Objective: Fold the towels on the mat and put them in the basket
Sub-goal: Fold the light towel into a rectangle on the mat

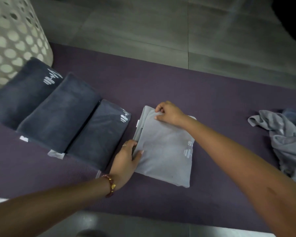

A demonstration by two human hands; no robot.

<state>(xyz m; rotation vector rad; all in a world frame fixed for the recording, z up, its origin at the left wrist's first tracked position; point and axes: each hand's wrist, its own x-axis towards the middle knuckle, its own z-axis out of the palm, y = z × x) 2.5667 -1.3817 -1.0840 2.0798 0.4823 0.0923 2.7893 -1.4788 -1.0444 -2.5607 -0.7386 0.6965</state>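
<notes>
Grey towel gripped by left hand, right hand.

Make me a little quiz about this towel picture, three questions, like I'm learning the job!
1. True or false: every towel is already inside the basket.
2. How many dark folded towels lie in a row on the mat? A two, B three, C five.
3. Fill the gap: the ___ hand pinches the far corner of the light grey towel.

Key
1. False: towels lie on the mat, and a crumpled pile is not yet folded.
2. B.
3. Right: the right hand pinches that corner, while the left hand grips the towel's left edge.
</notes>
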